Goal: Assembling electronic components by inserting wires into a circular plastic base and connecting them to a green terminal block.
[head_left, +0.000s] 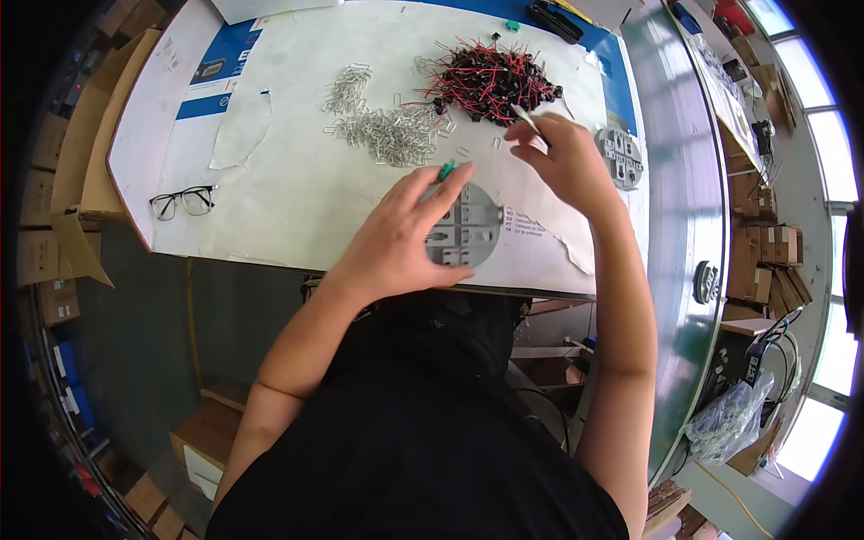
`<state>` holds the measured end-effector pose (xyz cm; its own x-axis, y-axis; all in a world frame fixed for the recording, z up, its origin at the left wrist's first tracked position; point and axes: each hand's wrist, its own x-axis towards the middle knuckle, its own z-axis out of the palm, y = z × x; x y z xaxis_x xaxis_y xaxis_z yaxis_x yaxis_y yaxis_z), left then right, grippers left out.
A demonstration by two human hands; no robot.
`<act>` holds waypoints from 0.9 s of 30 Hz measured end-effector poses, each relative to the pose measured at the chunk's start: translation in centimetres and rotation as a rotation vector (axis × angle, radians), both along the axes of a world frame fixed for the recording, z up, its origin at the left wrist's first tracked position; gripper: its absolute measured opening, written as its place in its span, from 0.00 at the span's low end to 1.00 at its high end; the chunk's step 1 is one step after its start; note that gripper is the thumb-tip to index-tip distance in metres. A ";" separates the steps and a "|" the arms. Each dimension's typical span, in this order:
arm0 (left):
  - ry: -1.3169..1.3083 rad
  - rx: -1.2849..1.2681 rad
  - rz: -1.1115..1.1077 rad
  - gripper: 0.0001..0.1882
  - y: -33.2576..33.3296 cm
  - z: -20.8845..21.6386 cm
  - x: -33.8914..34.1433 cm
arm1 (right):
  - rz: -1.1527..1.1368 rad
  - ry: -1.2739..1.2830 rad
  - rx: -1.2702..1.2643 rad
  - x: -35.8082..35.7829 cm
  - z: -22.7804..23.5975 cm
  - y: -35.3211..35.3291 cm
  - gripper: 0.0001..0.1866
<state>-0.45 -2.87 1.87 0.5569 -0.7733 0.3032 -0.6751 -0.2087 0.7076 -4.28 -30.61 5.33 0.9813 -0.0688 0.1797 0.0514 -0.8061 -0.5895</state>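
Observation:
My left hand grips a round grey fixture plate at the table's near edge, thumb at its near side and fingers at its far left rim. A small green piece shows between those fingertips; whether it is pinched there I cannot tell. My right hand, raised to the right of the plate, is closed around a slim stick-like tool with a pale end; its exact kind is unclear. Beyond it lies a heap of small black parts with red wires. Bent metal wire clips are piled to its left.
Another round grey plate lies beside my right wrist. Glasses rest on the left of the white table. A black tool and a small green part sit at the far edge. Cardboard boxes stand on the left.

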 end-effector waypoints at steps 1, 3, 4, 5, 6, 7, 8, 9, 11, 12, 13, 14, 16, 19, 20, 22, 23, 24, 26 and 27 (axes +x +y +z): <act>0.100 -0.018 -0.087 0.62 0.8 0.3 0.3 | -0.001 0.001 0.002 0.7 -0.2 -0.3 0.07; 0.112 0.023 -0.099 0.62 1.5 0.6 0.9 | 0.054 0.147 -0.184 2.3 -0.5 -0.4 0.08; 0.123 0.060 -0.111 0.62 1.7 0.6 1.2 | 0.085 0.219 -0.278 2.6 -0.7 -0.4 0.09; 0.135 0.097 -0.124 0.62 1.9 0.6 1.4 | 0.088 0.221 -0.277 2.7 -0.7 -0.4 0.09; 0.138 0.097 -0.122 0.62 2.1 0.4 1.3 | 0.068 0.244 -0.298 2.7 -0.8 -0.5 0.10; 0.076 0.081 -0.107 0.62 2.2 0.2 1.3 | 0.048 0.268 -0.320 2.6 -0.8 -0.7 0.11; 0.014 0.067 -0.085 0.61 2.4 -0.1 1.2 | 0.034 0.291 -0.341 2.8 -0.9 -0.5 0.13; -0.048 0.052 -0.064 0.61 2.6 -0.2 1.2 | 0.040 0.293 -0.341 2.7 -1.1 -0.2 0.13; -0.008 0.043 -0.052 0.61 2.3 -0.3 0.8 | -0.017 0.291 -0.377 1.8 -1.6 0.6 0.14; 0.028 0.033 -0.045 0.60 2.0 -0.2 0.7 | -0.047 0.290 -0.396 1.4 -1.9 1.0 0.14; 0.063 0.019 -0.042 0.60 1.8 -0.1 0.6 | -0.048 0.293 -0.400 1.0 -2.1 1.0 0.14; 0.067 0.014 -0.043 0.60 1.7 -0.2 0.5 | -0.090 0.218 -0.288 0.5 -2.5 1.0 0.14; 0.079 0.007 -0.040 0.59 1.7 -0.7 0.5 | -0.170 0.065 -0.063 0.0 -2.8 0.8 0.13; 0.081 -0.003 -0.045 0.59 1.8 -1.0 0.6 | -0.212 0.175 -0.005 0.5 -2.0 0.1 0.13; 0.077 -0.006 -0.048 0.59 1.8 -1.1 0.6 | -0.232 0.228 0.028 0.6 -1.8 -0.1 0.13; 0.073 -0.011 -0.051 0.60 1.9 -1.1 0.6 | -0.230 0.251 -0.001 0.8 -1.8 0.2 0.12; 0.080 -0.004 -0.046 0.59 1.9 -1.1 0.4 | -0.224 0.273 -0.027 1.0 -1.8 0.4 0.12; 0.087 0.003 -0.040 0.59 2.0 -1.1 0.3 | -0.218 0.295 -0.053 1.0 -1.9 0.6 0.11; 0.095 0.010 -0.036 0.59 2.0 -1.1 0.2 | -0.228 0.256 -0.127 0.8 -2.7 0.8 0.12; 0.094 0.004 -0.034 0.59 1.8 -1.1 0.2 | -0.239 0.216 -0.199 0.6 -3.2 0.8 0.12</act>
